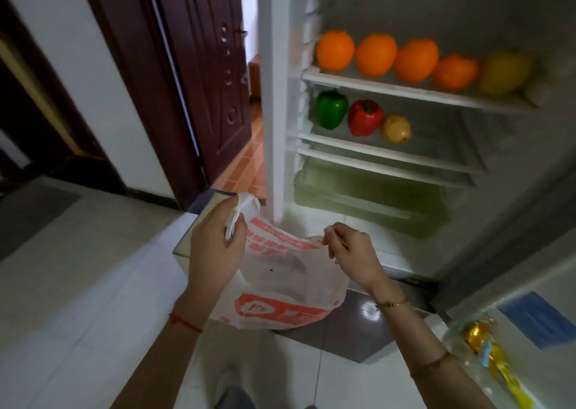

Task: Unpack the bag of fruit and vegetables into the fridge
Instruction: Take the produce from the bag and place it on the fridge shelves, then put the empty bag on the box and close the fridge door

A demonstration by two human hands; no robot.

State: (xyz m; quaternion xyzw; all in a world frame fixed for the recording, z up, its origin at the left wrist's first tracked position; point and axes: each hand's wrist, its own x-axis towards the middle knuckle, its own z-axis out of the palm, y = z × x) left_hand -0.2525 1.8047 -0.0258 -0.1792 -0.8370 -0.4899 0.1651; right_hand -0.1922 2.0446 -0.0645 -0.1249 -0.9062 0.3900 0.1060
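A white plastic bag [280, 287] with red print hangs in front of the open fridge [274, 96]. My left hand [215, 246] grips one bag handle, and my right hand [349, 249] pinches the bag's other edge, holding its mouth apart. Something dark shows dimly through the plastic. On the upper shelf [405, 92] lie several oranges [375, 54] and a yellow fruit [505, 72]. The shelf below carries a green pepper [332, 109], a red pepper [364, 117] and a small yellow fruit [396, 128].
A greenish crisper drawer [358, 196] sits under the shelves. The fridge door [514, 330] stands open at right, with packets in its rack. A dark wooden door [199, 65] is left of the fridge. Pale floor tiles [93, 284] spread below.
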